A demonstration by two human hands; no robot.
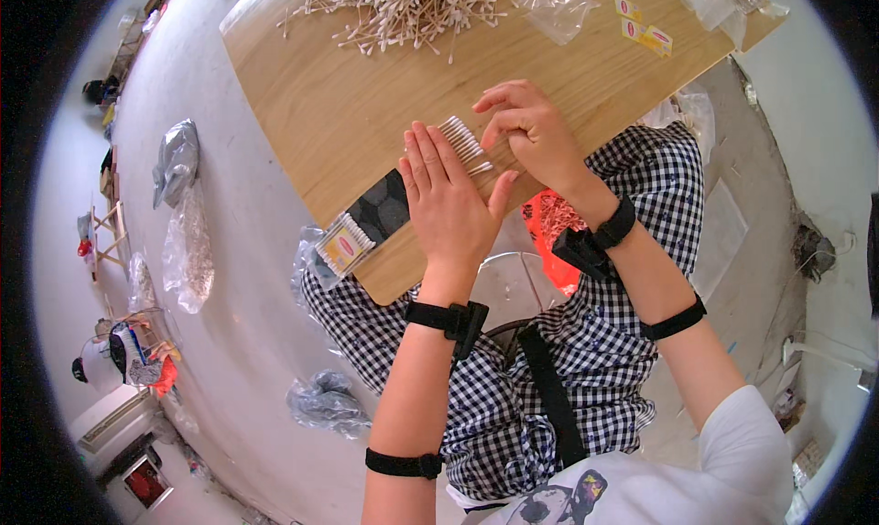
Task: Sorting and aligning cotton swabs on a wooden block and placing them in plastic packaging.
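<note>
My left hand (pixel 446 191) lies flat with fingers stretched over a row of cotton swabs (pixel 464 139) on the wooden table, its thumb spread to the right. White swab tips show past its fingers, and the rest of the row is hidden beneath. My right hand (pixel 534 131) is just right of the row, fingers bent and apart, with nothing visible in them. Its lowest fingertip is close to the swab ends. Left of my left wrist, a dark hexagon-patterned pad (pixel 381 208) lies by the table edge. Beside it is a clear pack of cotton swabs (pixel 344 245) with a yellow label.
A large heap of loose swabs (pixel 394 8) covers the far side of the wooden table (pixel 330 113). Clear plastic bags (pixel 554 10) and small yellow-white cards (pixel 645 35) lie at the far right. Below the edge, a red bag of swabs (pixel 554 237) is near my lap.
</note>
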